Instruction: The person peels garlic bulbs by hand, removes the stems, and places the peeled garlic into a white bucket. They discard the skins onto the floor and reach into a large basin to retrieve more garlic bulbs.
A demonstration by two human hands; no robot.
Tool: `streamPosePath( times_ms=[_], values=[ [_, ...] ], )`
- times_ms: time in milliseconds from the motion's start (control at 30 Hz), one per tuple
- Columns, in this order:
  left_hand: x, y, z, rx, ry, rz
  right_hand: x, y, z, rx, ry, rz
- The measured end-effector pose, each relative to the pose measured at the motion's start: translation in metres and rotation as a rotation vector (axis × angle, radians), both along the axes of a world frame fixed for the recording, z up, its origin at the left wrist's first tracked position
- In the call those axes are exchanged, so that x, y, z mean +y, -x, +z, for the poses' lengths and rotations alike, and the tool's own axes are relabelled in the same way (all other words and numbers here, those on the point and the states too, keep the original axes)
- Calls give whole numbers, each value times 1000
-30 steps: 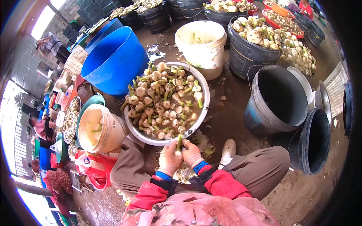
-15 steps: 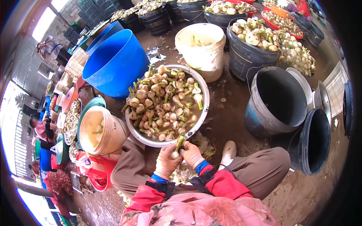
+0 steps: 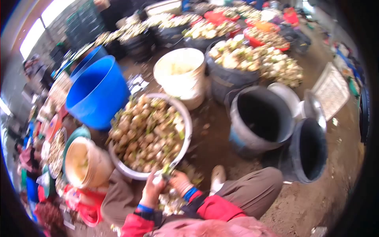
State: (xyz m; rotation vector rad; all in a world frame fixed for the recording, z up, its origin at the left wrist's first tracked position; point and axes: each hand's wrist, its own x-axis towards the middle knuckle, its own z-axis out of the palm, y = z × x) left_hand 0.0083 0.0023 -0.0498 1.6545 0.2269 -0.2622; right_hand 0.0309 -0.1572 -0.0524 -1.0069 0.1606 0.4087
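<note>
Close to my body, my left hand (image 3: 151, 191) is closed around a garlic bulb (image 3: 158, 179) with a short green stem that points up and away. My right hand (image 3: 180, 183) is closed beside the stem; a small greyish thing shows at its fingers, too blurred to name. Both hands are just below the near rim of a white basin (image 3: 188, 132), which is heaped with garlic bulbs (image 3: 144, 132) with cut green stems. Under my hands, pale peelings and trimmings (image 3: 171, 202) lie on the ground between my legs.
A blue tub (image 3: 92, 94), a white bucket (image 3: 179, 81) and a cream bucket (image 3: 89, 164) surround the basin. To the right stand a grey bucket (image 3: 260, 118) and a black bucket (image 3: 306, 154). Behind, black tubs (image 3: 233, 81) overflow with bulbs. Other people are at the far left.
The head view has swung, so the scene sits further left and is blurred. My hands remain together at the bulb, near the basin's rim.
</note>
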Motion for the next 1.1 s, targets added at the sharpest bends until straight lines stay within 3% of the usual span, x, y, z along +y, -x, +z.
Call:
streamPosePath(
  times_ms=[33,67,100,133,167,233,300,333,367,433,467,500,567,600,633,733,767,833,900,967,1000,1033,1067,1100],
  values=[
    [-41,1,96,-141,-541,-55,13,-5,-45,-229,111,34],
    [-33,1,77,-314,-570,-36,18,-2,-46,-222,206,-46],
    [-35,1,74,-246,-192,56,17,-3,-22,48,48,-45],
    [-23,-2,62,-254,-207,15,10,-1,-3,61,-47,-43],
    [-18,0,45,-248,0,80,13,-1,-4,75,-324,-77],
    [-21,4,60,-81,250,43,4,1,18,110,-257,-56],
    [-8,-14,52,268,446,-48,0,5,34,130,-322,-104],
    [-21,-9,51,138,549,72,-6,8,44,137,-333,-68],
    [-11,-13,34,272,605,144,6,6,18,72,-435,-110],
    [-5,-19,26,229,591,147,16,2,-13,-54,-233,-138],
    [-34,-13,69,25,447,179,13,1,-6,42,-388,-114],
    [-34,-15,68,21,449,176,5,-2,7,36,-386,-115],
    [-24,-12,60,45,313,183,-9,-4,26,133,-294,67],
    [-16,-12,50,65,426,187,-4,-6,16,4,-26,101],
    [-8,-12,41,67,425,189,3,-6,5,6,-27,102],
    [-1,-7,28,236,694,367,6,2,7,-387,495,202],
    [-1,-5,25,239,692,373,4,4,20,-384,491,207],
    [-2,-1,19,307,770,594,3,6,34,-447,492,319],
    [17,-6,6,335,533,583,19,14,26,-819,427,277],
    [17,-13,23,187,938,492,17,27,39,-688,447,435],
    [18,-23,20,101,979,622,13,24,38,-595,413,546],
    [27,-24,19,50,1020,522,6,19,35,-501,374,657],
    [24,-24,31,66,1138,480,-6,15,41,-489,472,751],
    [19,-23,51,75,1245,454,-7,16,13,-321,606,781]
  ],
)
